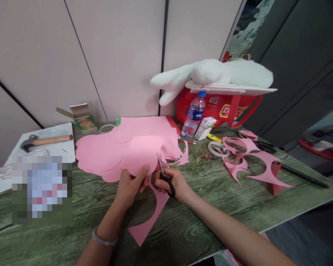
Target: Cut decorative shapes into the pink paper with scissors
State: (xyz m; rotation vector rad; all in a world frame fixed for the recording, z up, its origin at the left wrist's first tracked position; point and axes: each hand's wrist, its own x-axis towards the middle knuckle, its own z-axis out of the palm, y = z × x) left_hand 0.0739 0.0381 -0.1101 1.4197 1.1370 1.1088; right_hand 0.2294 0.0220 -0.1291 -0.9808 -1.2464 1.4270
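My left hand (pixel 132 184) pinches the lower edge of a pink paper sheet (pixel 140 153), thumb on top. In my right hand (pixel 175 181) is a pair of scissors (pixel 163 173) with dark handles, its blades at the right side of that sheet. A partly cut pink strip (pixel 155 218) hangs down toward me from below the hands. Behind and to the left lie scalloped pink paper shapes (pixel 100 155), overlapping one another. Flat pink sheets (pixel 147 123) lie at the back, with red and green paper edges showing under them.
Curved pink scraps (pixel 262 162) and a roll of tape (pixel 218 149) lie right. A water bottle (pixel 194 115) and small white carton (pixel 205 128) stand before a red bag (pixel 222 109); a white plush (pixel 227 72) rests above. A hammer (pixel 48 141) lies on a white board, left.
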